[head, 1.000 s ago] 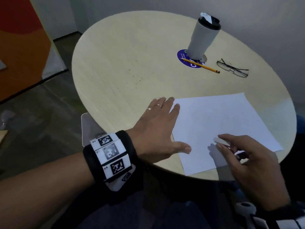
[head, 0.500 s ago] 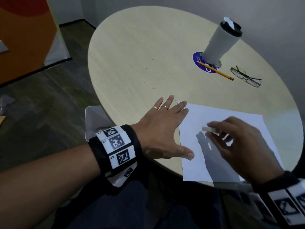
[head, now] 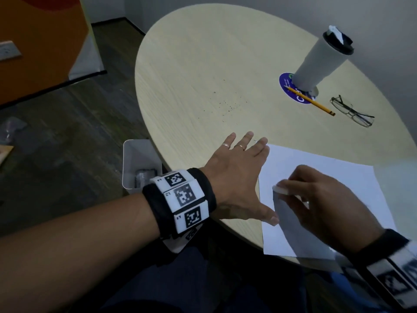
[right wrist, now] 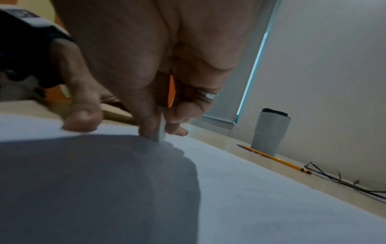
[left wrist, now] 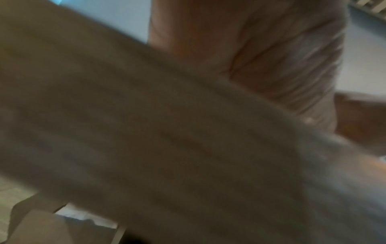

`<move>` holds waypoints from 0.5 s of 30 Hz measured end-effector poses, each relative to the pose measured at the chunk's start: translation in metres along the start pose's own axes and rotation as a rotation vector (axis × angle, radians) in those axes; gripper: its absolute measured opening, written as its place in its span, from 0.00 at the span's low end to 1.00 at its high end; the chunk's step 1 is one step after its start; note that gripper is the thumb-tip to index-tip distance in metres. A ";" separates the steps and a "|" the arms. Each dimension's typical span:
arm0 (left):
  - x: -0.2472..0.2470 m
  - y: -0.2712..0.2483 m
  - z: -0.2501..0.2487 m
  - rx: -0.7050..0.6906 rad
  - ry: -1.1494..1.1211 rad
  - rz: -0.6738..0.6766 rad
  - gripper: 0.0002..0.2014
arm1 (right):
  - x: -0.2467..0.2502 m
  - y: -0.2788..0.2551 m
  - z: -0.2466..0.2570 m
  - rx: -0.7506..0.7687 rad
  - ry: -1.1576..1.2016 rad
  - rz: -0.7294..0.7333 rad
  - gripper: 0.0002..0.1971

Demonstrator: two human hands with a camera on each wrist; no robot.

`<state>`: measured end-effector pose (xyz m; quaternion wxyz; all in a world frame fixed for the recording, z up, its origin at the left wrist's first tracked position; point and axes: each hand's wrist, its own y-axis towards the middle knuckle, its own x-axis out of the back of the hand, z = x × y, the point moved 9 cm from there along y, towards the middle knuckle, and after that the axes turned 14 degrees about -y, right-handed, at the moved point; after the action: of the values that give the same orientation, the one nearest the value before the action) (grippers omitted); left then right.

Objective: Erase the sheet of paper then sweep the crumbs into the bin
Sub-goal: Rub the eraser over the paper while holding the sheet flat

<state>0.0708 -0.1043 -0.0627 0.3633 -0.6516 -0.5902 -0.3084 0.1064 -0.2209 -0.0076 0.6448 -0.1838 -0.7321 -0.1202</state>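
Note:
A white sheet of paper [head: 325, 177] lies at the near right edge of the round wooden table [head: 203, 53]. My right hand [head: 316, 199] pinches a small white eraser [head: 281, 189] against the sheet's left part; the eraser [right wrist: 160, 130] touches the paper [right wrist: 261, 189] in the right wrist view. My left hand [head: 239, 177] lies flat with spread fingers, thumb on the sheet's left edge. Dark crumbs [head: 228, 105] are scattered on the table beyond it. A grey bin [head: 137, 163] stands on the floor under the table's left edge. The left wrist view is a blur.
A grey tumbler [head: 320, 59] stands on a blue coaster [head: 291, 91] at the far right, with a yellow pencil [head: 311, 101] and glasses [head: 352, 111] beside it. A wall runs close behind them. Dark floor lies left of the table.
My right hand has carried the eraser from the sheet's near edge up and left toward my left thumb. The left hand has stayed flat in place.

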 end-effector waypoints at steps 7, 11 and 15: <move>0.000 -0.003 0.002 -0.002 0.002 -0.020 0.69 | 0.002 0.049 -0.007 -0.081 -0.051 -0.093 0.06; 0.000 -0.002 0.002 -0.001 -0.008 -0.039 0.67 | -0.004 0.008 0.015 0.073 -0.041 0.030 0.04; 0.000 -0.004 0.001 -0.011 -0.003 -0.017 0.70 | 0.013 0.027 0.002 0.068 0.017 -0.023 0.08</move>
<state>0.0672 -0.1033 -0.0631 0.3561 -0.6491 -0.5945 -0.3136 0.1151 -0.1939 0.0031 0.6555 -0.1521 -0.7324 -0.1041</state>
